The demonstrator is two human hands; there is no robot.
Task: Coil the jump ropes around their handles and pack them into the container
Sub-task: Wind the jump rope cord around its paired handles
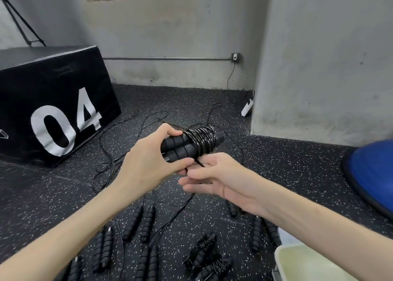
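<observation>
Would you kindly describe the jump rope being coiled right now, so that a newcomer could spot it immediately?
Start at the big black box marked 04 and look right, above the speckled floor. The jump rope is held up in the left hand. Unlike the others on the floor, it is off the ground and only partly wrapped.

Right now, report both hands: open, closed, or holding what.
Left hand: closed around the paired jump rope handles.
Right hand: fingers loosely curled, the rope running into them just below the coil.
</observation>
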